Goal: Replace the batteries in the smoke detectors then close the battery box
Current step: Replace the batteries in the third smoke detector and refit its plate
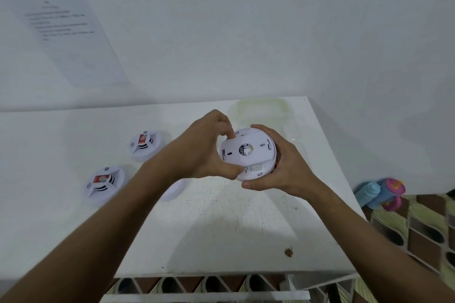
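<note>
Both hands hold a round white smoke detector [247, 152] above the white table [221, 229], its back side with the mounting plate turned toward me. My left hand [199, 152] pinches the plate's left edge, with fingers on top and the thumb below. My right hand [278, 165] cups the detector's right side and bottom. Two more white smoke detectors lie face up on the table's left, one farther [145, 145] and one nearer [103, 184], each with a red sticker. A translucent plastic battery box [261, 110] sits behind my hands at the table's back edge; its contents are hidden.
A white round piece [173, 190] lies on the table, partly hidden under my left forearm. White walls with paper sheets [66, 32] stand behind the table. Colourful toys [381, 193] and a patterned floor [418, 233] lie beyond the table's right edge.
</note>
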